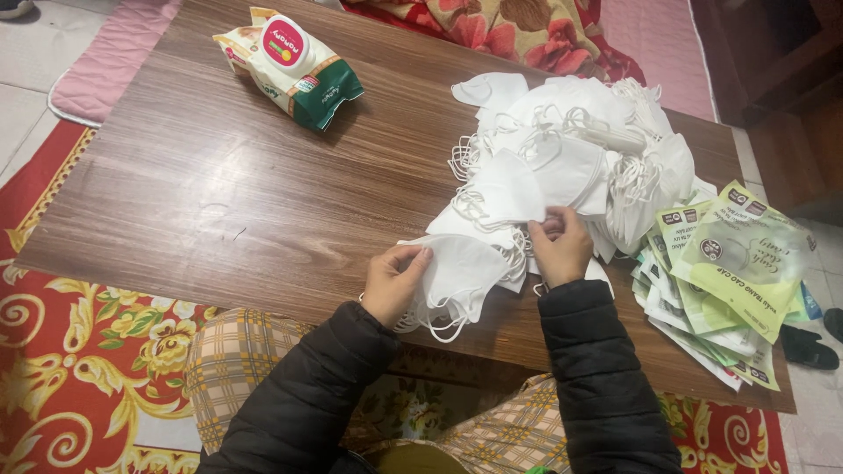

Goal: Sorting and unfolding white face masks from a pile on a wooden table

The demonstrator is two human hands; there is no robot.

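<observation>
Our left hand (pixel 393 283) pinches the folded white fabric face mask (pixel 457 268) by its left edge; our right hand (pixel 560 248) grips its upper right. The mask lies crosswise between them, above the brown wooden table's (pixel 219 193) near edge.

Low wooden table (pixel 219 193); red floral rug (pixel 70 351); pale floor tiles (pixel 26 61).

My view is evenly lit and soft, with a pale glare on the table (pixel 202 211) at centre left; frame edges bend slightly.
</observation>
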